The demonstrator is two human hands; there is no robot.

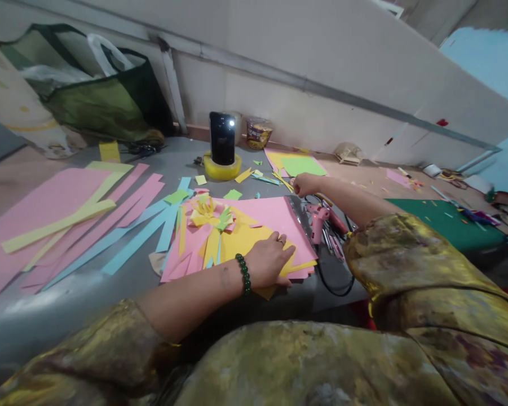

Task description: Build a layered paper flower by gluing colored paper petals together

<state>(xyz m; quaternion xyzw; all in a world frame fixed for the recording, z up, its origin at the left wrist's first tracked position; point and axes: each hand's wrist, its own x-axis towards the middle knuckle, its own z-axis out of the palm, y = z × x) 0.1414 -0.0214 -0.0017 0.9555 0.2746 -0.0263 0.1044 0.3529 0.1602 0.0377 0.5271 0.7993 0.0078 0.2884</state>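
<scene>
My left hand (pixel 273 260) lies with fingers spread on yellow paper (pixel 247 243) over a stack of pink sheets (pixel 264 210). A green bead bracelet (pixel 243 274) circles that wrist. Left of the hand, a paper flower (pixel 207 213) with yellow, pink and green pieces rests on the stack. My right hand (pixel 306 184) reaches beyond the stack's far right corner, fingers curled, close to thin yellow paper strips (pixel 282 181). What it grips, if anything, is hidden. Nearer me sit a pink glue gun (pixel 317 220) and several metal tools (pixel 333 245).
Pink, yellow and blue paper strips (pixel 141 230) spread out on the left. A phone (pixel 222 138) stands in a yellow tape roll (pixel 222 168) at the back, beside a purple cup (pixel 259 133). A green bag (pixel 101 104) leans by the wall. A green mat (pixel 444 225) lies right.
</scene>
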